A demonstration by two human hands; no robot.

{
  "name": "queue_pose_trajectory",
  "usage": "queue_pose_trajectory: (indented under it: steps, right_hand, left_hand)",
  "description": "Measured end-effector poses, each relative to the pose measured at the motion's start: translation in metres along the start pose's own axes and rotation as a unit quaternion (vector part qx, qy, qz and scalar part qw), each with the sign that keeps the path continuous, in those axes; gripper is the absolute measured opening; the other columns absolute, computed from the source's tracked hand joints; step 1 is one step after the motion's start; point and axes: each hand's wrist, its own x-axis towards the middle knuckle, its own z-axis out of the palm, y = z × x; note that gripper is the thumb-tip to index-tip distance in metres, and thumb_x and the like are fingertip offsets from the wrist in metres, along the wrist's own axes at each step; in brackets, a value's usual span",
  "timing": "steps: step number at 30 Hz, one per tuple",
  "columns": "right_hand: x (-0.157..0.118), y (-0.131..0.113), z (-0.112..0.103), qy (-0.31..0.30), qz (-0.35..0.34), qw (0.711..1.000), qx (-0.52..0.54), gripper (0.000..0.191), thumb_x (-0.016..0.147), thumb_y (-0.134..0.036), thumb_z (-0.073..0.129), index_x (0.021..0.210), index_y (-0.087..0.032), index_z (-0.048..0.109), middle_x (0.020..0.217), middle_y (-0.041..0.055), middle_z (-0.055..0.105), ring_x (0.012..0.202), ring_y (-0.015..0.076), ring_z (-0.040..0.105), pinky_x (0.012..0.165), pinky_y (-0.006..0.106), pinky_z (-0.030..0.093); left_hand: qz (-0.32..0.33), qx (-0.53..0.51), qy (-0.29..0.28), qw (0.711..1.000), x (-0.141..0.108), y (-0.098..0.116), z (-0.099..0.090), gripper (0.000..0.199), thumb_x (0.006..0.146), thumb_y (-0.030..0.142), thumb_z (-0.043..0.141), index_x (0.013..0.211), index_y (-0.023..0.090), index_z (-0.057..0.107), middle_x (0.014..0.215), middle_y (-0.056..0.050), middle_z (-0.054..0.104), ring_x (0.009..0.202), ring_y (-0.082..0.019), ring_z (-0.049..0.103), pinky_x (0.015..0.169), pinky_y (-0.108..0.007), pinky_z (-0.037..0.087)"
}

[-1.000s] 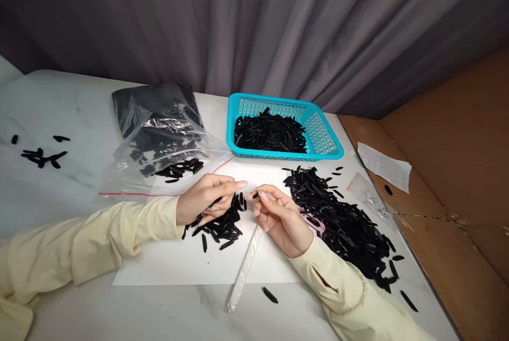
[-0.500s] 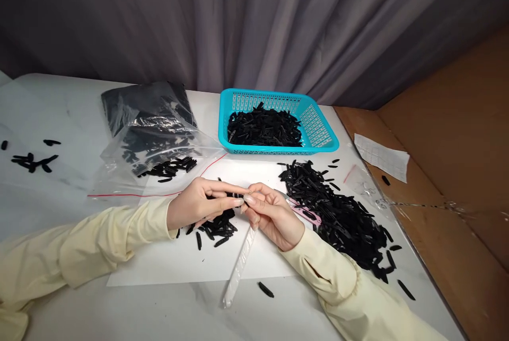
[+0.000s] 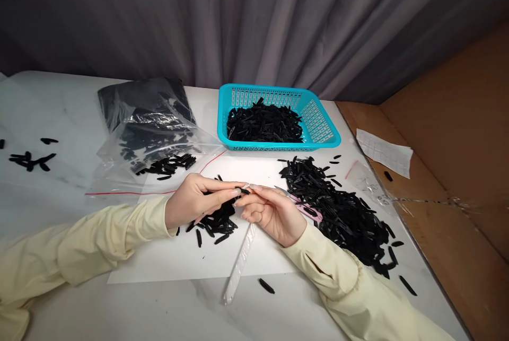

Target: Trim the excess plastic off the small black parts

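My left hand pinches a small black piece between thumb and forefinger. Close against its fingertips, my right hand has its fingers curled around the upper end of a white plastic-wrapped strip, which hangs down toward the front. A bit of white shows at the right thumb tip, too small to make out. Under my left hand lies a small pile of black pieces on a white sheet. To the right of my right hand is a larger pile, with pink-handled scissors at its edge.
A blue basket holding black pieces stands at the back. Left of it is a clear bag with black contents. Loose pieces lie at far left. At right are a paper slip and a cardboard wall.
My right thumb and fingers have shifted at the left fingertips, and the black piece between them shows more clearly. The view has moved slightly.
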Motion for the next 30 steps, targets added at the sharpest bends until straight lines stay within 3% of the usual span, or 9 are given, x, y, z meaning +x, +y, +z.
queue_pose_trajectory:
  steps: [8,30]
  right_hand:
    - [-0.0028,-0.0017,0.0042,0.013,-0.010,1.000,-0.008,0.009,0.074,-0.021,0.064,0.078,-0.014,0.068,0.077,0.0062,0.074,0.074,0.0157,0.070,0.069,0.022,0.054]
    - [-0.0017,0.0002,0.0047,0.033,-0.040,0.998,-0.033,0.016,0.066,-0.024,0.074,0.077,-0.016,0.066,0.077,0.0043,0.074,0.071,0.0143,0.070,0.065,0.020,0.055]
  left_hand:
    - [0.007,0.004,0.004,1.000,0.0002,0.0008,-0.0007,0.041,0.076,0.030,0.057,0.106,0.004,0.067,0.033,0.007,0.038,0.028,-0.004,0.031,0.028,-0.017,0.024]
    - [0.030,0.025,-0.007,0.999,-0.0020,-0.0037,-0.0021,0.038,0.079,0.027,0.057,0.112,0.009,0.064,0.037,0.007,0.040,0.030,-0.004,0.032,0.028,-0.015,0.026]
